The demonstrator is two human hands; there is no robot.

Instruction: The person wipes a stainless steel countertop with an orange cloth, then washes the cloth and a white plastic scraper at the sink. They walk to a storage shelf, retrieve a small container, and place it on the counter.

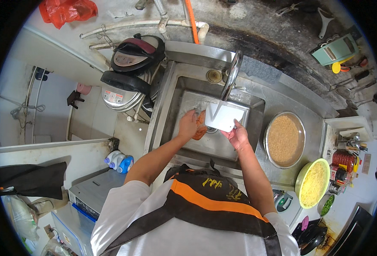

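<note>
My right hand [237,136] grips the lower right corner of a flat white rectangular plate [222,120], perhaps a plastic board, tilted under the tap. Water runs from the curved chrome faucet [232,75] onto its face. My left hand [188,124] is low in the stainless steel sink [214,148], against a crumpled orange cloth or scrubber [200,134]. Its fingertips are partly hidden, so I cannot tell whether they grip the orange thing. The drain [211,129] shows just below the plate.
Right of the sink stand a metal basin of soaked beans [283,140], a yellow-green bowl of pale shreds [313,184] and a small bowl of chopped greens [327,204]. Rice cookers [137,54] are stacked at the left. Utensils hang on the wall.
</note>
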